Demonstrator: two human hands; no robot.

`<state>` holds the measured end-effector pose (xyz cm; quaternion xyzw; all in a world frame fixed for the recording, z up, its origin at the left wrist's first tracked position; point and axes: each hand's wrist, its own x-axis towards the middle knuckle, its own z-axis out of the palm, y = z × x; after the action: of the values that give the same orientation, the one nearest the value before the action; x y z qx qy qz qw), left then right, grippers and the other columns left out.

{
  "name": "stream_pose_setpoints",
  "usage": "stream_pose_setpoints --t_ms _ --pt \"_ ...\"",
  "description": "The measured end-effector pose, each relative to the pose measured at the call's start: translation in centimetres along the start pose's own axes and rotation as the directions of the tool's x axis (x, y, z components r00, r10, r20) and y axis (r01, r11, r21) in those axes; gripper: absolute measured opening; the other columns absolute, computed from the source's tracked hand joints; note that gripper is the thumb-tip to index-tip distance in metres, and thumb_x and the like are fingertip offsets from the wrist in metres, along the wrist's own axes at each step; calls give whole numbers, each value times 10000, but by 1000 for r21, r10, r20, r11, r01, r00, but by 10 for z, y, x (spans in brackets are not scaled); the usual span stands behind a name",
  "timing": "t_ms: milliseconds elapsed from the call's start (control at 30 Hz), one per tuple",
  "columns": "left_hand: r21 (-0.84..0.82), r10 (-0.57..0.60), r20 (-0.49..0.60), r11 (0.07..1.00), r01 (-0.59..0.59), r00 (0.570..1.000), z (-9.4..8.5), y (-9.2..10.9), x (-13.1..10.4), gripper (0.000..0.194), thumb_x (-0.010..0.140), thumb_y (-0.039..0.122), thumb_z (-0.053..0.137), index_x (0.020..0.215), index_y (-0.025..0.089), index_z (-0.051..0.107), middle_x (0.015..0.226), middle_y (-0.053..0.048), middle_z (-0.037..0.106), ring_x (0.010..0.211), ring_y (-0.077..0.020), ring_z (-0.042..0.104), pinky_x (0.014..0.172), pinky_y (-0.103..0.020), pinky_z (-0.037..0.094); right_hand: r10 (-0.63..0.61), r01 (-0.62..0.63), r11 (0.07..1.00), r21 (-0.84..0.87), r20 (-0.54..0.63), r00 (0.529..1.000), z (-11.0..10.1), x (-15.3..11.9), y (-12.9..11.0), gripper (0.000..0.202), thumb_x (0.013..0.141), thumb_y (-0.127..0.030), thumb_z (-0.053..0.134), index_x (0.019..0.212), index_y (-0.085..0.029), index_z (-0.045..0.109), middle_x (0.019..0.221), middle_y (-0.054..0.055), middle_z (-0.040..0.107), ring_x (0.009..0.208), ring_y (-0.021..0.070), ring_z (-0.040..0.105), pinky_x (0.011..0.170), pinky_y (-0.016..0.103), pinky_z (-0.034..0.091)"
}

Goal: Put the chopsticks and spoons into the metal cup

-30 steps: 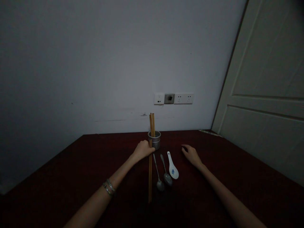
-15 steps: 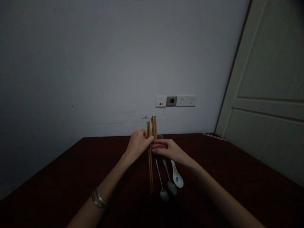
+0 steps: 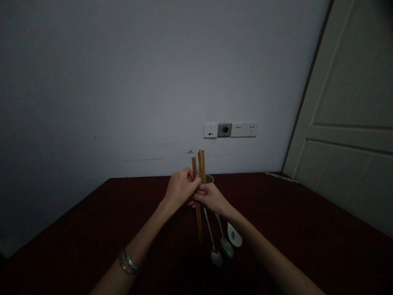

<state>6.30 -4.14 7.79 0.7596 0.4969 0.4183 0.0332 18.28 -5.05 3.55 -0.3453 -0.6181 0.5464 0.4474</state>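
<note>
A pair of wooden chopsticks [image 3: 199, 225] stands nearly upright between my hands. My left hand [image 3: 180, 187] pinches it near the upper part. Just below, my right hand [image 3: 214, 199] has its fingers closed around the same pair, touching the left fingers. Behind them, more chopsticks [image 3: 202, 166] rise from a cup [image 3: 210, 179], mostly hidden by my hands. Under my right forearm lie a thin metal spoon [image 3: 216, 257], a wider metal spoon [image 3: 227, 248] and a white ceramic spoon [image 3: 235, 235] with a blue mark, its handle covered by the arm.
Everything rests on a dark red table [image 3: 123, 221] pushed against a grey wall [image 3: 138, 90]. Sockets and a switch [image 3: 230, 130] sit low on that wall. A pale door [image 3: 353, 123] stands to the right, and a flat strip [image 3: 281, 177] lies by the back right edge.
My right hand has moved left and in, its fingers going from loosely extended to closed around the chopsticks. The held pair's lower end has shifted slightly. The view has moved a little.
</note>
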Motion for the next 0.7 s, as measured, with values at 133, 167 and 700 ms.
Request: stream_pose_setpoints --t_ms 133,167,700 --pt "-179 14 21 984 -10 1000 -5 2 3 206 702 350 566 661 150 588 570 3 570 519 -107 506 516 -223 371 22 -24 999 41 58 998 -8 0 -2 362 586 -406 708 735 -88 620 648 62 662 640 159 644 687 329 509" --pt "-271 13 34 962 -3 999 -6 2 5 206 695 350 583 709 146 606 611 -8 599 551 -113 536 536 -225 399 25 -30 998 52 82 996 -10 -1 -2 373 594 -405 707 766 -84 623 689 76 671 667 164 648 704 338 509" --pt "-752 -93 332 574 323 939 -23 2 3 208 620 243 684 762 96 647 746 -111 689 696 -198 653 691 -319 511 19 -50 995 92 308 951 -14 -3 7 399 651 -330 693 963 -93 617 910 117 675 809 184 647 802 383 492"
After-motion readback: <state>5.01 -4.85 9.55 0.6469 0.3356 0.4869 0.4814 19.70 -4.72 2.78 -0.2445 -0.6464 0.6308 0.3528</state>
